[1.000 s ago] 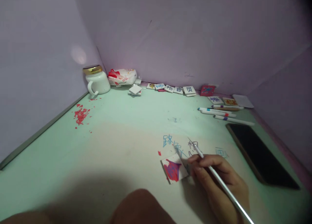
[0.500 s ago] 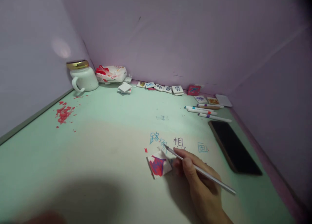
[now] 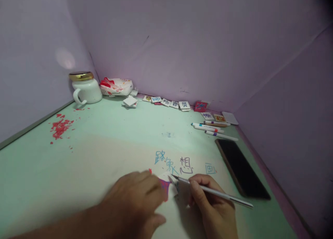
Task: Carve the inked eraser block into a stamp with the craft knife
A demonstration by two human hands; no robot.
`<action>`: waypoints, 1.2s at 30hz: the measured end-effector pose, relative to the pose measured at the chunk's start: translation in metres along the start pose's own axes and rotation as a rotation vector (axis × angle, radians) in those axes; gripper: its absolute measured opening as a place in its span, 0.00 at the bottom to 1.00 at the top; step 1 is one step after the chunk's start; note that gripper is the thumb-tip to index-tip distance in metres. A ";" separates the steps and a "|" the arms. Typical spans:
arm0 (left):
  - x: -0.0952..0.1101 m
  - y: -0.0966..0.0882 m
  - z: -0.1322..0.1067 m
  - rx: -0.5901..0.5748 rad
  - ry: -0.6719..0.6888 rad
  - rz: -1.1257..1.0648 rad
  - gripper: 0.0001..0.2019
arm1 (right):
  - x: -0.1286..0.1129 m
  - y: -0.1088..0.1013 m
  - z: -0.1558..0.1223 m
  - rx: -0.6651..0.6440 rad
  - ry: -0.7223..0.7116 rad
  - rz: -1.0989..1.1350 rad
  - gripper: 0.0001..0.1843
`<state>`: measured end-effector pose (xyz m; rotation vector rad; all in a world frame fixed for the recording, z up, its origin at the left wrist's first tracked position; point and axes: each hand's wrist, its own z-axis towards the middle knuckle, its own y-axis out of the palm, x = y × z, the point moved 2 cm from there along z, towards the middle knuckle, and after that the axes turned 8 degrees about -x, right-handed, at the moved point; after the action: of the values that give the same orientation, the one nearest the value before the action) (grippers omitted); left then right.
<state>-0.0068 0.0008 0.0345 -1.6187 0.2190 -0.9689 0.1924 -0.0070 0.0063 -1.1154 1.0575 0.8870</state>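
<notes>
- I have the small painted tile (image 3: 164, 186) on the table (image 3: 125, 152) between the two hands, flat, its red-and-purple patch partly covered.
- The left hand (image 3: 137, 197) has come in since half a second ago, when only a blur showed at the bottom edge; now it lies over the tile's left part. I judge this lets it steady the piece.
- I can't tell whether those fingers pinch the tile or merely rest on it; they hide the contact.
- The right hand (image 3: 213, 204) grips a slim silver tool (image 3: 221, 194) like a pen. Its point was up at the blue writing (image 3: 171, 165); now it sits lower, by the tile's upper edge, so I read it as ready for close work.
- Whether the point touches, my view doesn't settle.
- A white flap-like bit beside the point is too small for me to make out.
- Farther right lies a dark phone (image 3: 241, 168); beyond it, markers (image 3: 221, 135), overlapping one another.
</notes>
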 end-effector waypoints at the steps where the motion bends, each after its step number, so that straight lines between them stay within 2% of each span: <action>1: 0.000 0.000 0.010 -0.024 -0.008 0.029 0.19 | 0.000 -0.001 0.000 -0.020 -0.025 -0.019 0.13; 3: -0.002 0.005 0.024 -0.063 -0.033 0.089 0.29 | 0.002 -0.001 -0.002 -0.050 -0.045 -0.014 0.12; 4: -0.004 0.008 0.028 -0.051 -0.036 0.098 0.30 | 0.002 0.000 -0.003 -0.062 -0.035 0.006 0.12; 9: -0.017 0.020 0.030 0.061 -0.060 0.052 0.18 | 0.000 0.008 -0.011 -0.015 0.127 0.069 0.13; 13: -0.021 0.022 0.028 0.112 -0.058 0.036 0.19 | -0.002 0.010 -0.013 -0.001 0.199 0.093 0.17; 15: -0.021 0.023 0.029 0.121 -0.054 0.041 0.22 | -0.002 0.009 -0.013 0.005 0.197 0.122 0.19; 17: -0.021 0.024 0.030 0.116 -0.052 0.049 0.24 | -0.001 0.008 -0.013 -0.007 0.187 0.159 0.16; 19: -0.022 0.025 0.030 0.109 -0.061 0.059 0.25 | 0.000 0.008 -0.013 -0.052 0.173 0.157 0.12; 23: -0.023 0.026 0.031 0.121 -0.050 0.110 0.29 | 0.001 0.006 -0.012 -0.172 0.099 0.075 0.11; 29: -0.024 0.028 0.030 0.158 -0.056 0.205 0.33 | 0.003 0.004 -0.011 -0.168 0.097 0.023 0.10; 33: -0.028 0.026 0.029 0.123 -0.056 0.213 0.32 | 0.006 0.005 -0.014 -0.193 0.115 0.008 0.12; 36: -0.031 0.023 0.029 0.074 -0.040 0.207 0.31 | 0.007 0.005 -0.013 -0.232 0.056 0.047 0.14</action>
<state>0.0014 0.0345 0.0001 -1.5131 0.3135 -0.7771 0.1871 -0.0184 -0.0032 -1.3187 1.0487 1.0407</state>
